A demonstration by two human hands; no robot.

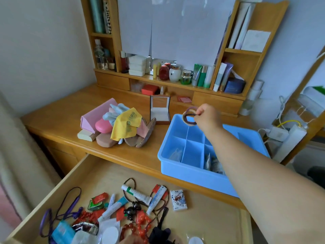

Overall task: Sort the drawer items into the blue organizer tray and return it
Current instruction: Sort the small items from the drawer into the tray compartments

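A wooden desk (70, 110) stands against a pale wall, with a shelf unit (168, 80) of bottles, jars and tubes at its back and white paper sheets (175, 25) hung above. On the desk's right part sits the blue tray (175, 173), divided into compartments; two near compartments hold small packets, which are too blurred to identify. My right arm reaches across the tray, and my right hand (208, 117) hovers over its far left corner. Thumb and fingers are curled together, pinching a few hair ties (189, 117), purple and pale, which hang as loops above the tray, clear of its rim. Just behind the tray stands an open box (160, 110), lid upright. To the left lies a pile: a pink case (95, 115), a yellow cloth (127, 125) and several oval cases, all touching. Below the desk edge the drawer (88, 173) is pulled open. Its near half holds a heap of items: tubes (137, 193), a tissue pack (178, 199), red beads (140, 224), red packets, a purple cord (70, 203), dark cords and a blue pouch (61, 233). At the bottom edge, among the beads, a sliver of what may be my left hand (131, 241) shows; I cannot tell how its fingers lie. Right of the desk, a power strip (292, 138) with cables leans near the tray.
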